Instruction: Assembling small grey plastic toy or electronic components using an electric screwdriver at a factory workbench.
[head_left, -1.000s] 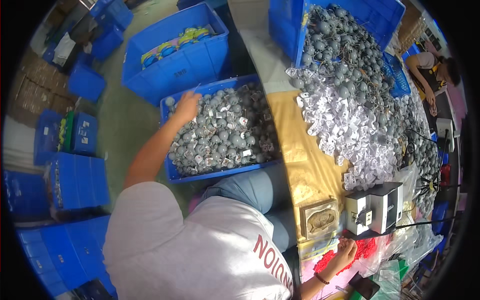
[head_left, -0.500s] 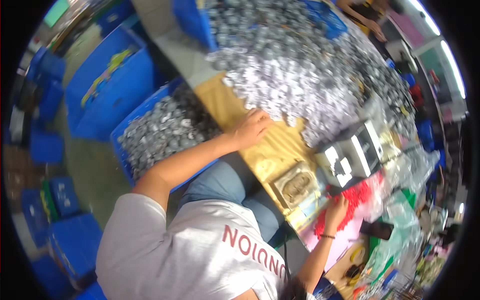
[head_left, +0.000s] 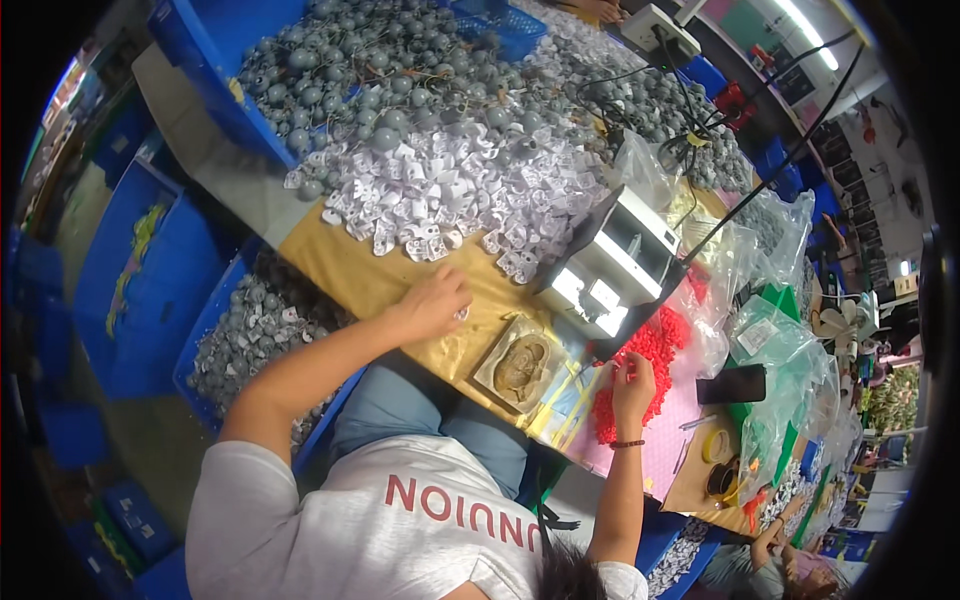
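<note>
My left hand (head_left: 433, 305) is over the golden-brown table cover (head_left: 345, 262), fingers curled. A bit of white shows at its fingertips, like one of the small white plastic pieces (head_left: 450, 175) heaped just beyond. Over a pile of small red pieces (head_left: 655, 350) is my right hand (head_left: 632, 388), its fingers pinched together; what they hold, if anything, is too small to make out. Between the hands lies a square block with an oval hollow (head_left: 518, 366). Behind it stands a white and black box-shaped device (head_left: 620, 258).
Grey round parts (head_left: 400, 75) are heaped at the far side. A blue bin of grey parts (head_left: 205, 350) stands left of my legs. To the right are a black phone (head_left: 731, 384), a yellow tape roll (head_left: 716, 446) and clear plastic bags (head_left: 765, 335). A black cable (head_left: 760, 185) crosses above the table.
The view has swung, so the table sits further left. My left hand has drawn back from the white heap toward the table's near edge. My right hand stays at the red pile.
</note>
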